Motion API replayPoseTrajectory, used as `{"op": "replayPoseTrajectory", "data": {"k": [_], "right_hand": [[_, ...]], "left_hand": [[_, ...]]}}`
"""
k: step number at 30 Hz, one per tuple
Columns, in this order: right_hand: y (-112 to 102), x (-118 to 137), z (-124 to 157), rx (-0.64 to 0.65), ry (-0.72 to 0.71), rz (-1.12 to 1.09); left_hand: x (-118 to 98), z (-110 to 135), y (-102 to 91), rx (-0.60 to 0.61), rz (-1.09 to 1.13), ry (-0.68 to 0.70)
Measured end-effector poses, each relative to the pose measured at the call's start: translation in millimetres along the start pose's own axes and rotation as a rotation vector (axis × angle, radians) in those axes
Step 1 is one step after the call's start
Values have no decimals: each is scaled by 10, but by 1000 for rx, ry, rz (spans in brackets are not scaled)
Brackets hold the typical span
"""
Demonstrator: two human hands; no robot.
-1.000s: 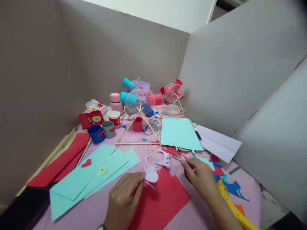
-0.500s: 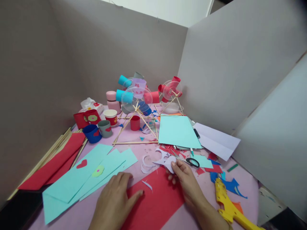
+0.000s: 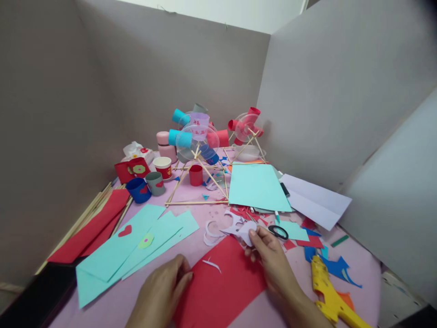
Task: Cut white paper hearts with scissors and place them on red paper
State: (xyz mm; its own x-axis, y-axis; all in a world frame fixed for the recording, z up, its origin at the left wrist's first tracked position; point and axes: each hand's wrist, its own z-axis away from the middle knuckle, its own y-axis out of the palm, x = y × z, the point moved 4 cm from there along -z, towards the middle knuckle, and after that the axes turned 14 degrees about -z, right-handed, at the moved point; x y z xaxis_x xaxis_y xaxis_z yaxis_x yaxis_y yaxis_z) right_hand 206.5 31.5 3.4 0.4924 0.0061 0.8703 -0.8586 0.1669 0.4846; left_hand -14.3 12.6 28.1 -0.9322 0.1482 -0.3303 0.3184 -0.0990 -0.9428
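My right hand [image 3: 268, 255] pinches a small pale-lilac paper cutout [image 3: 246, 233] with a rounded edge, above the far corner of a red paper sheet [image 3: 221, 282]. My left hand [image 3: 164, 289] is loosely curled at the sheet's left edge; a gap shows between thumb and fingers, with nothing visible between them. A thin curled paper strip [image 3: 212, 264] lies on the red sheet. Lilac paper offcuts [image 3: 210, 233] are beyond it. Black-handled scissors [image 3: 279, 232] rest just past my right hand, which partly hides them.
Turquoise sheets [image 3: 102, 269], one with a red heart, lie at left. Stick stands with paper-tube wheels [image 3: 198, 141] rise at the back, near paper cups [image 3: 138, 190]. At right are a yellow glue gun [image 3: 322, 287], blue scraps [image 3: 341, 271] and a folded lilac sheet [image 3: 314, 200].
My left thumb and fingers have drawn closer together. My right hand still holds the lilac cutout. The whole view has shifted slightly.
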Motion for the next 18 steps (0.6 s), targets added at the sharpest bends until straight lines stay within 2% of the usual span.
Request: {"op": "replayPoseTrajectory", "data": {"k": [4,5,7,9,11,14,18], "right_hand": [[-95,114,5,-150,-132,-181],[-128,153,13,-206,-184,-234],[-184,230,36,-303,-290,-294],[-220,289,56,-352,-364,-301],[-222,312,60,-337,-367,-244],[-123,253,47,-139,-230,-13],[142,-32,132,346,43,387]], "left_hand": [[-139,-65,-307,-32,304,50],[-177,-94,-408,-79,334,47],[-244,-157,-585,-207,256,51],[-289,-228,-631,-200,204,85],[-264,-285,-558,-128,247,72],[-142,-314,-299,31,411,-1],[-22,-274,40,132,463,19]]}}
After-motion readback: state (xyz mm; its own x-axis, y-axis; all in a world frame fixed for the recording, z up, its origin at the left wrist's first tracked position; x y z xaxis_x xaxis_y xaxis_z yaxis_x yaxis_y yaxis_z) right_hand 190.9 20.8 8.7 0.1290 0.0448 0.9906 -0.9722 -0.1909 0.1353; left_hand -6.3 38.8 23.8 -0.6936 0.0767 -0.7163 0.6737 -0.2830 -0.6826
